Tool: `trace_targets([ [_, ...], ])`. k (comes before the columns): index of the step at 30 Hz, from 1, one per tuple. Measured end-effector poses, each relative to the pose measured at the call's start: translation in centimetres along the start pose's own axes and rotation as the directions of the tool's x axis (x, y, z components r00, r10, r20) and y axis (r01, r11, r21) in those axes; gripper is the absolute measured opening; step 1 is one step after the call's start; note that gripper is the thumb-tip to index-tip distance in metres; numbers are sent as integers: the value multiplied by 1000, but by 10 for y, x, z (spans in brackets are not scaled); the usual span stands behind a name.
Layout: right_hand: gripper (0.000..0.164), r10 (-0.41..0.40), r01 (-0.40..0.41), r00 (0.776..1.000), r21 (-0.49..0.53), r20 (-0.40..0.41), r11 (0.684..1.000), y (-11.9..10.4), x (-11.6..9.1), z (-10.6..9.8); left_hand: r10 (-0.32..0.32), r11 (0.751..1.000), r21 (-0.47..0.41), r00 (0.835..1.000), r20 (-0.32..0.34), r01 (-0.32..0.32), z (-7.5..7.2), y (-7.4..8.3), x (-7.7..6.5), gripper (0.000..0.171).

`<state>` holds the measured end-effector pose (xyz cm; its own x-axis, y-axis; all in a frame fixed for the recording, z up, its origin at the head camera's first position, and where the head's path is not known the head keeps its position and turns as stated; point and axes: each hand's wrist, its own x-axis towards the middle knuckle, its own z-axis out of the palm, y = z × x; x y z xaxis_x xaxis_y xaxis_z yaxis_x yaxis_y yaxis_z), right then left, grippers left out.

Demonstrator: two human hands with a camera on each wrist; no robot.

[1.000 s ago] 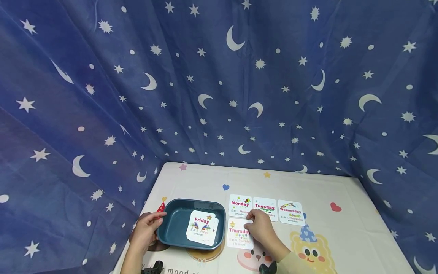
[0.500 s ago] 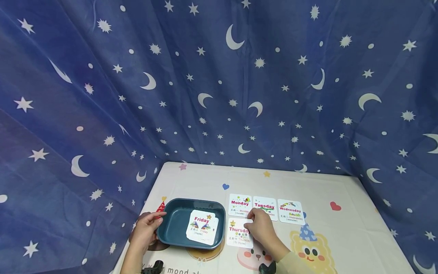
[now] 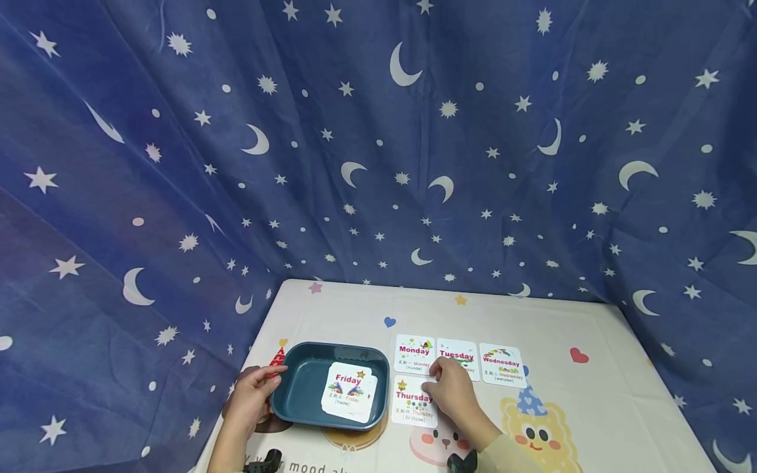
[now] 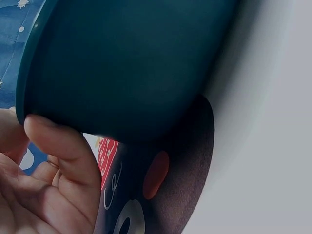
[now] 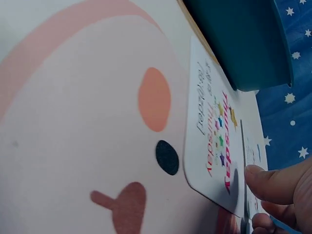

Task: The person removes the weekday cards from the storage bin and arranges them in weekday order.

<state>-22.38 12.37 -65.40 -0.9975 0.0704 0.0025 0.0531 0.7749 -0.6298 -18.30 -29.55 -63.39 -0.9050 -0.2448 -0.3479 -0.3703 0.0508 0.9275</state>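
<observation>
Head cam: white card [image 3: 414, 417] with pink "Thursday" and little stars is lying beside the tray [image 3: 298, 394], right hand [image 3: 454, 395] at the card's edge. Left wrist: left hand [image 4: 51, 187] is pinching the tray's rim. Right wrist: can't tell if fingers [image 5: 275, 185] are pinching.
</observation>
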Motion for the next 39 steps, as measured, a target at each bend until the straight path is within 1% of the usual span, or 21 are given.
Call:
trace_targets([
  [6, 36, 3, -4, 1000, 63, 14, 998, 0, 5, -4, -8, 1000, -8, 1000, -1, 7, -1, -3, 3, 34],
  [13, 51, -18, 19, 1000, 107, -5, 994, -10, 9, -11, -4, 1000, 8, 1000, -21, 5, 1, 1, -1, 31],
  [18, 61, -26, 24, 1000, 165, 8, 986, -23, 9, -16, -6, 1000, 18, 1000, -21, 6, 0, 2, -1, 32],
  [22, 71, -31, 26, 999, 182, 26, 983, -36, 6, -19, -5, 1000, 20, 1000, -20, 6, 0, 1, -1, 32],
  [28, 86, -72, 62, 996, 186, 47, 981, -56, -1, -20, -4, 1000, 20, 1000, -24, 5, 0, 1, 0, 32],
  [36, 104, -146, 127, 986, 194, 83, 973, -78, -9, -12, -7, 1000, 28, 1000, -14, 7, 0, 0, 0, 32],
  [39, 108, -180, 158, 979, 203, 94, 966, -88, -12, -10, -7, 1000, 24, 1000, -13, 7, 0, 0, 1, 32],
])
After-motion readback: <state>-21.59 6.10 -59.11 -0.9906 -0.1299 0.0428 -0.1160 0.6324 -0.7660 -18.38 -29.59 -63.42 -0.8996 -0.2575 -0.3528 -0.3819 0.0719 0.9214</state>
